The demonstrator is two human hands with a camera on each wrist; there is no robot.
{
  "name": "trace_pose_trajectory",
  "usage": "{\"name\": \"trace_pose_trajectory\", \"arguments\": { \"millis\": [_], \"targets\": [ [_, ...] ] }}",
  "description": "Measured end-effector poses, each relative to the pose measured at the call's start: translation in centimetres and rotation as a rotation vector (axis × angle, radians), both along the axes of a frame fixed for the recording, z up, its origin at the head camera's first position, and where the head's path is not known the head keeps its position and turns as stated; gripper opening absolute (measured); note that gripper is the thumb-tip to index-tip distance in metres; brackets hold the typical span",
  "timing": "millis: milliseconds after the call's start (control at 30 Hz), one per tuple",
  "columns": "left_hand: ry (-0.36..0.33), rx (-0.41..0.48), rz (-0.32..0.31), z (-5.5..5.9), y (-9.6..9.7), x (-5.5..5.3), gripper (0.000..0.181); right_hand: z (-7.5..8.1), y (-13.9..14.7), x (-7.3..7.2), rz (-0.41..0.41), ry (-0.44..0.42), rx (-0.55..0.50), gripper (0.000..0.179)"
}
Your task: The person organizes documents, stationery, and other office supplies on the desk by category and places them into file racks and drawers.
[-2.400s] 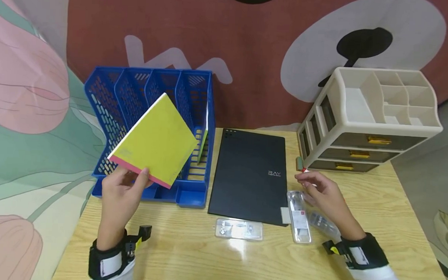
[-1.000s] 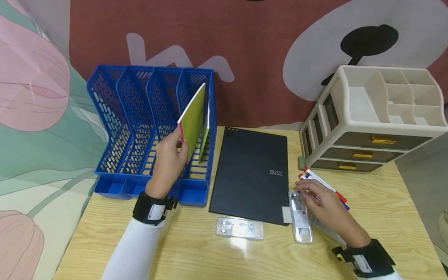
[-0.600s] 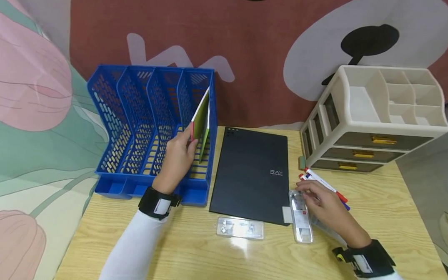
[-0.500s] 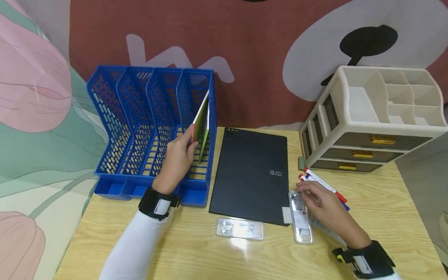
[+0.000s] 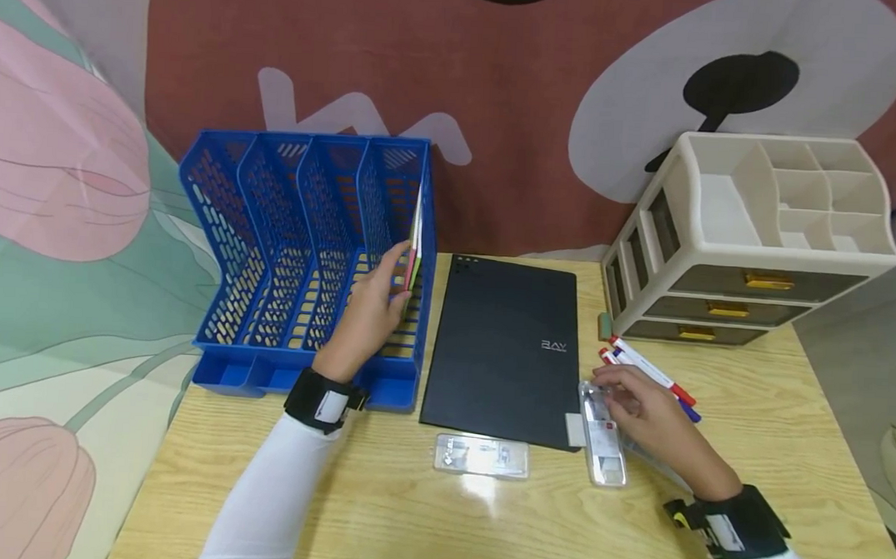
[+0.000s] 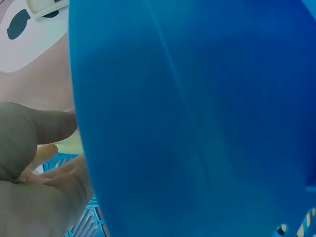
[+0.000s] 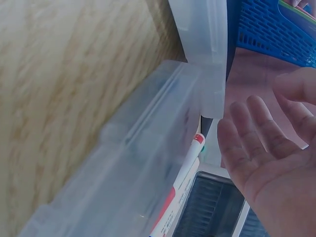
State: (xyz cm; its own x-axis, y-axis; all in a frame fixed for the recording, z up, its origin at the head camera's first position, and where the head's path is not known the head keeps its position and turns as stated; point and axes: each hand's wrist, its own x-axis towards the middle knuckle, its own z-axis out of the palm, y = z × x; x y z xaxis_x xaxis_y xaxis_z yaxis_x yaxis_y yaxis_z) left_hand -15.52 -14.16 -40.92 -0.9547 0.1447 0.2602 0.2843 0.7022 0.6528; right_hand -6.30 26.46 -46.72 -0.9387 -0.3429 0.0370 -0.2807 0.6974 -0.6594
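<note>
My left hand (image 5: 367,313) reaches into the rightmost slot of the blue file rack (image 5: 264,355). Its thumb and fingers hold the pink spine of a yellow-green notebook (image 5: 410,269), which stands nearly upright against another thin book (image 5: 418,228) by the right wall. In the left wrist view, a blue divider (image 6: 187,118) hides the notebook and part of the fingers (image 6: 54,126). My right hand (image 5: 652,409) hovers, loosely curled and holding nothing, over clear plastic cases (image 5: 604,445). The right wrist view shows that palm (image 7: 276,187) beside the cases (image 7: 148,148).
A black folder (image 5: 501,348) lies mid-table, with another clear case (image 5: 481,456) at its front edge. Red and blue markers (image 5: 650,363) and a small green item (image 5: 604,326) lie before the cream drawer organizer (image 5: 779,252) at right. A curtain hangs behind.
My left hand has carried the notebook right into the rack's rightmost slot and turned it upright against the other book. The right hand has shifted slightly toward me, then stayed nearly still.
</note>
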Motion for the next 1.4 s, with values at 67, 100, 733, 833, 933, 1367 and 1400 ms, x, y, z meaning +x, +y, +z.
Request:
{"name": "trace_pose_trajectory", "arguments": {
  "millis": [67,100,733,833,933,1367,1400],
  "targets": [
    [-0.024,0.019,0.0,0.0,0.1,-0.1,0.073,-0.1,0.1,0.1,0.0,0.002,-0.002,0.033],
    [-0.039,0.027,0.002,0.0,0.1,-0.2,0.075,-0.2,0.2,0.1,-0.003,0.002,-0.001,0.032],
    [-0.087,-0.035,0.063,-0.1,0.7,-1.0,0.075,-0.5,0.3,0.5,-0.015,0.001,-0.015,0.033],
    [-0.098,-0.022,0.045,-0.2,0.6,-1.2,0.08,-0.5,0.3,0.5,-0.015,-0.01,-0.009,0.033],
    [-0.113,0.0,0.028,-0.2,0.5,-1.4,0.083,-0.5,0.3,0.5,-0.013,-0.011,-0.003,0.033],
    [-0.175,-0.01,0.033,-0.6,0.4,-1.9,0.084,-0.6,0.2,0.5,0.002,0.019,-0.035,0.032],
    [-0.158,-0.013,0.031,-0.7,0.4,-1.9,0.082,-0.7,0.3,0.5,-0.002,0.019,-0.035,0.032]
  ]
}}
